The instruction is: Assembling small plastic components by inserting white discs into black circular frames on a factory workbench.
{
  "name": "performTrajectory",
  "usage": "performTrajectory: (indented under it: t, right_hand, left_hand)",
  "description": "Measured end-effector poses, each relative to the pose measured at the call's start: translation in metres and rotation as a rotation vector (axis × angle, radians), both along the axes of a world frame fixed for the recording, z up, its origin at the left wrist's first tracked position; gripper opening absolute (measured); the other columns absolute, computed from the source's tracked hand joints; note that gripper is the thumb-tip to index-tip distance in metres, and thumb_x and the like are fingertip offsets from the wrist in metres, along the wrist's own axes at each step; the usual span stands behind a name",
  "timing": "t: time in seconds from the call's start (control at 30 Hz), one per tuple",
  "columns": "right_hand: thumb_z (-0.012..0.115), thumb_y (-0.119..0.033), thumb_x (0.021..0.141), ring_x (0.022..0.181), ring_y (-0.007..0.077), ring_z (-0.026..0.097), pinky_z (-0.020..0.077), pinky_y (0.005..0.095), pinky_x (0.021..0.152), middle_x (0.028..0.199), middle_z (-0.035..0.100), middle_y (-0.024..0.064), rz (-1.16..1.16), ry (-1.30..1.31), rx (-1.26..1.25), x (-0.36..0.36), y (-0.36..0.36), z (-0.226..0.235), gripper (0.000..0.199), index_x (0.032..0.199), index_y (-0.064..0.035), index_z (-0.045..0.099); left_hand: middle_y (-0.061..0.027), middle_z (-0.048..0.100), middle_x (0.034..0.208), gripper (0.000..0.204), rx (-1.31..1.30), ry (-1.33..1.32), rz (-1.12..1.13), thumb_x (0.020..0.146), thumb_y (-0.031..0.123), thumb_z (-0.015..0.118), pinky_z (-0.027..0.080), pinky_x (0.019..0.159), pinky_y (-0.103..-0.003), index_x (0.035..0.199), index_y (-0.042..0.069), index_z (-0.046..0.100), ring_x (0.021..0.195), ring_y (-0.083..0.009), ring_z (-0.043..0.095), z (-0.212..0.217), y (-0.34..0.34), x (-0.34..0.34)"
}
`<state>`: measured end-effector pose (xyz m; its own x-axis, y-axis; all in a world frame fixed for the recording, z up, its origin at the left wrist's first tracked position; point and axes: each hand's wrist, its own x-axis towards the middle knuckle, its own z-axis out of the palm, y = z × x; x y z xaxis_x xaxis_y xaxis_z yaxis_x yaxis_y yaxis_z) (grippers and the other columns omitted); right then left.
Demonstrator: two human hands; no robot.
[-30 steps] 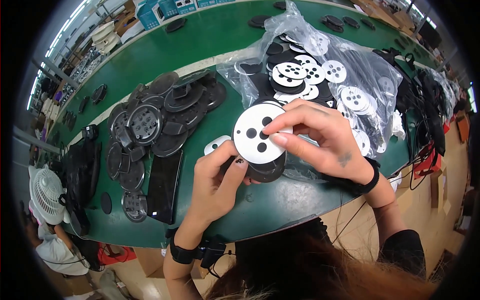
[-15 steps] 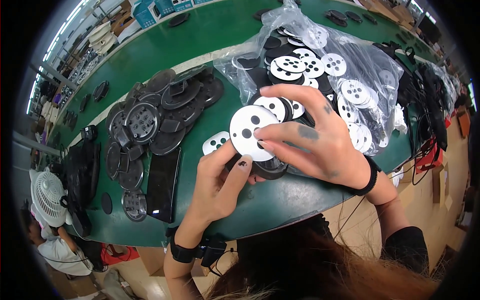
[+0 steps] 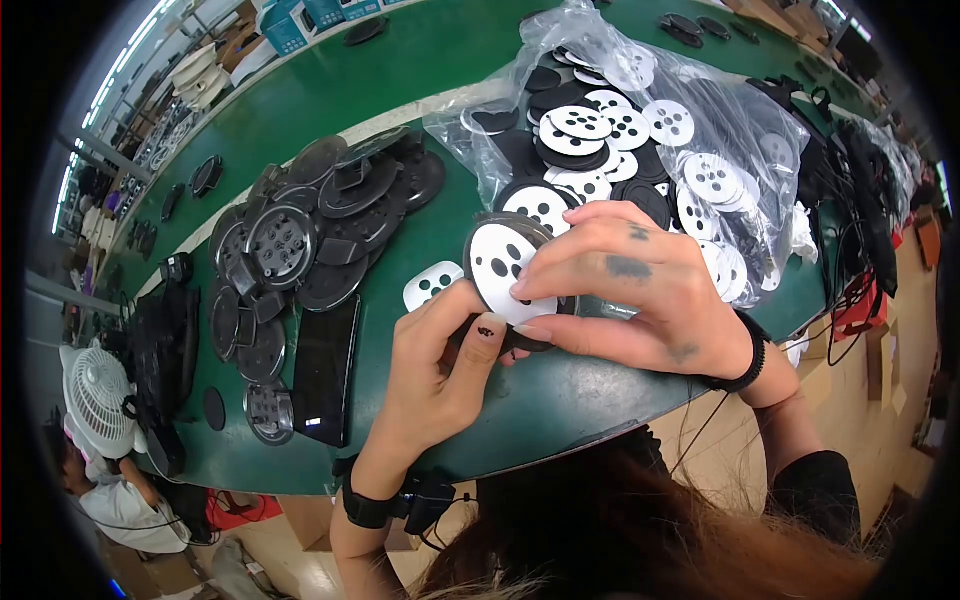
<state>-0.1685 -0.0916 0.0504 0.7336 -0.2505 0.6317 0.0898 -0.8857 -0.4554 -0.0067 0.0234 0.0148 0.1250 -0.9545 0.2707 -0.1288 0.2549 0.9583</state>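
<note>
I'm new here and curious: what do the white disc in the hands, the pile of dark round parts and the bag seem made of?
White disc: perhaps card or thin foam, matte; its face looks flat and dull.
Dark round parts: probably moulded plastic, glossy, with raised rims and highlights.
Bag: likely thin plastic film, see-through and creased.

This is a factory workshop: a long green workbench carries a heap of dark round parts and a clear bag of discs. Blue boxes line its far edge, strip lights run beyond its left side, and another person is near its left end.
</note>
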Motion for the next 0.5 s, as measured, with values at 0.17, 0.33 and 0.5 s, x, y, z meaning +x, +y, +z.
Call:
performTrajectory:
  t: [0.17,0.33,0.5]
  right_hand:
    - [0.071,-0.011,0.071,0.083,0.0239,0.06,0.0467,0.0331,0.077,0.083,0.063,0.0049,0.004,-0.025,0.036,0.001,0.001,-0.004,0.019,0.087,-0.0051,0.065]
    - [0.07,-0.007,0.07,0.079,0.0245,0.061,0.0481,0.0334,0.074,0.084,0.063,0.0061,0.046,-0.028,0.043,0.001,-0.001,-0.006,0.017,0.086,-0.0034,0.065]
    - [0.071,-0.004,0.069,0.076,0.0245,0.061,0.0499,0.0322,0.066,0.086,0.063,0.007,0.069,-0.053,0.11,0.002,0.0,-0.005,0.019,0.087,-0.0029,0.066]
  left_hand:
    - [-0.0091,0.061,0.082,0.018,-0.008,0.01,0.033,0.092,0.01,0.047,0.051,0.06,-0.024,0.097,-0.006,0.056,0.067,-0.0131,0.061,-0.001,-0.002,-0.006]
    - [-0.0105,0.061,0.087,0.016,-0.036,0.042,0.031,0.091,0.007,0.048,0.055,0.064,-0.027,0.096,-0.006,0.055,0.071,-0.0149,0.062,-0.002,-0.003,-0.011]
    - [-0.0103,0.061,0.084,0.013,-0.117,-0.189,0.072,0.09,0.007,0.05,0.048,0.056,-0.023,0.094,-0.004,0.057,0.067,-0.0122,0.061,-0.001,-0.002,-0.004]
